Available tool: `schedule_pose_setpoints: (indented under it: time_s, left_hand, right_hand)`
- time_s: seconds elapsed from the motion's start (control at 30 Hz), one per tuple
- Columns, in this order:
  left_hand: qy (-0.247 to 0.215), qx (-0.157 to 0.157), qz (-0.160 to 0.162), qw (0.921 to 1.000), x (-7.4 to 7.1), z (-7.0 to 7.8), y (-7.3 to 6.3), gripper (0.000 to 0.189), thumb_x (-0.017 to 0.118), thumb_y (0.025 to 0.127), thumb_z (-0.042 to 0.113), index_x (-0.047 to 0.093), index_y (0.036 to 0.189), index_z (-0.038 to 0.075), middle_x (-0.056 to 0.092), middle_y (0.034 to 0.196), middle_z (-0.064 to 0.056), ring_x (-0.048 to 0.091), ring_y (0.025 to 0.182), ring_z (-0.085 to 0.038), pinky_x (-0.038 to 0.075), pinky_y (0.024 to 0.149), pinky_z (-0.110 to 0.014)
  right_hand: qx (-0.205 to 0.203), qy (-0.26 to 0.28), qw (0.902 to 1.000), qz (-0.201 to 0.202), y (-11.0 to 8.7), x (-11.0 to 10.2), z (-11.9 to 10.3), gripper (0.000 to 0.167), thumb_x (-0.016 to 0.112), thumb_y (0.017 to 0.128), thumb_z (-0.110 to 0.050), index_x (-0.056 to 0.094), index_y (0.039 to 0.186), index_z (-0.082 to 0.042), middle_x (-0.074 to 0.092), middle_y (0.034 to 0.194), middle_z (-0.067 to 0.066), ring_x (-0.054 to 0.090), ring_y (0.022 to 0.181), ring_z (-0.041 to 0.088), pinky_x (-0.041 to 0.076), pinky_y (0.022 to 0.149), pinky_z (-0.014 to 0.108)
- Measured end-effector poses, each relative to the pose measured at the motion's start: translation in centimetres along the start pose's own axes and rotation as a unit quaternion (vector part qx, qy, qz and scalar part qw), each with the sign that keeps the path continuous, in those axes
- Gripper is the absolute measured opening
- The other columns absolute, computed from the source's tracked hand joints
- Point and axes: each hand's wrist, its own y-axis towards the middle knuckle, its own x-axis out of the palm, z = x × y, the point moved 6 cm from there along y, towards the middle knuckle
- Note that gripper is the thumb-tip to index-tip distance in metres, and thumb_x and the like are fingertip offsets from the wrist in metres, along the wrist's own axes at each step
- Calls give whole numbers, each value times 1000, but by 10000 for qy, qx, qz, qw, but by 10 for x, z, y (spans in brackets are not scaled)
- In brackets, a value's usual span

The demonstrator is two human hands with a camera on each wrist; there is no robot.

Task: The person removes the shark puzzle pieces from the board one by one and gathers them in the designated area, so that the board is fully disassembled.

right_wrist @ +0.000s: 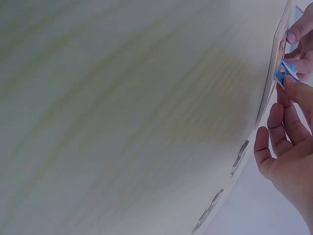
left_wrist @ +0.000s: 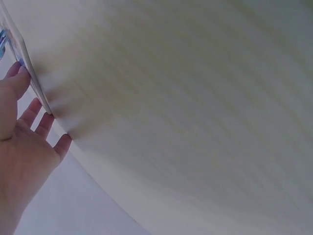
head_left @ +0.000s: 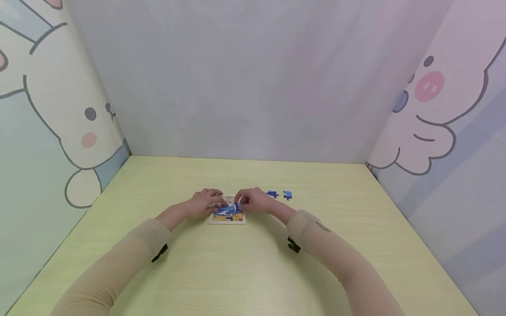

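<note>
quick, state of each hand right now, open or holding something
Left hand: open, touching the jigsaw tray.
Right hand: closed, pinching a blue jigsaw piece.

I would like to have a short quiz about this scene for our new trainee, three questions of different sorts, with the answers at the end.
1. True or false: the left hand is the one nearer to the loose pieces.
2. How many loose pieces show on the table to the right of the puzzle tray?
3. Fill in: in the right wrist view, the puzzle piece pinched by the right hand shows mainly the colour ____.

Key:
1. False; the right hand is nearer.
2. Two.
3. Blue.
</note>
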Motion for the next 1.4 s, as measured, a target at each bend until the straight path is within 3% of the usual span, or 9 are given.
schedule_pose_setpoints:
  time_s: [0.33,0.53,0.73,1.0,1.23,1.4]
  left_hand:
    - [81,97,116,9999,1,2,0,33,55,95,17,56,127,28,41,142,-14,37,128,-39,33,96,-63]
    - [212,639,316,9972,2,16,-8,38,58,94,14,54,131,18,47,138,-11,41,127,-34,36,98,-56]
    - [155,1180,39,9929,3,39,-18,38,55,96,19,54,133,22,45,141,-11,37,130,-33,34,99,-56]
    - [391,898,-405,9944,8,41,-25,40,52,98,28,49,137,32,35,148,-10,31,134,-33,30,103,-56]
    - [485,961,-445,9932,9,42,-26,41,51,98,29,47,139,31,35,148,-10,31,134,-32,30,103,-56]
    - [621,879,-498,9929,9,41,-24,42,49,99,31,45,140,34,34,149,-6,29,136,-30,29,104,-55]
  right_hand:
    - [136,1,9999,50,0,1,1,18,65,89,-13,64,106,-21,63,88,-5,56,78,12,48,72,21]
    - [221,1,9998,-29,1,2,0,19,65,89,-14,64,106,-22,62,87,-5,56,78,11,48,71,22]
    - [170,-87,9998,-19,3,2,1,19,65,89,-12,65,106,-20,62,85,-5,55,74,10,46,68,22]
    - [241,-42,9997,-73,4,3,1,19,65,89,-13,65,107,-21,62,87,-5,55,77,11,47,71,23]
    - [233,54,9997,-69,3,2,2,20,65,89,-12,65,106,-21,62,88,-5,56,78,11,48,72,22]
    - [32,132,9998,153,3,-7,-1,20,65,89,-12,64,107,-19,65,92,-2,57,80,11,49,73,23]
